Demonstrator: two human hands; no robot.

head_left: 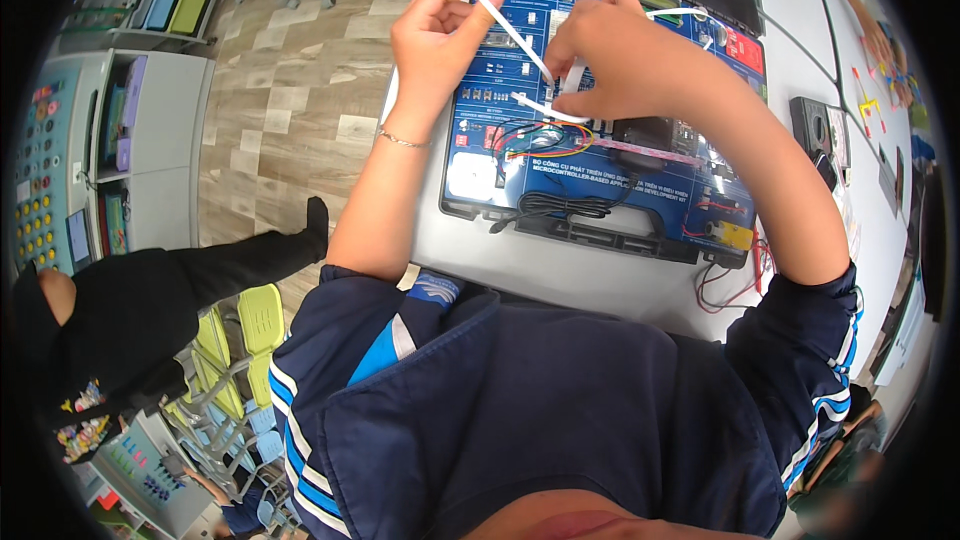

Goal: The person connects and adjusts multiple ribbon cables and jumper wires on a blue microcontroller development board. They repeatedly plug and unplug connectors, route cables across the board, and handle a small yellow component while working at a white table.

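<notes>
Left hand (432, 45) pinches the far-left end of a white strip (516, 37) slanting over the blue board (535, 182). Right hand (640, 52) curls low over its middle; fingertips partly hidden, grip unclear. Step looks like positioning the strip; next move calls for slack control, clear of the coloured wires (578, 145) nearer.

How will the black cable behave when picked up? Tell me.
The black cable probably bends easily, since it lies in folded loops. It may come up as one bunch, because those loops are gathered closely together.
</notes>
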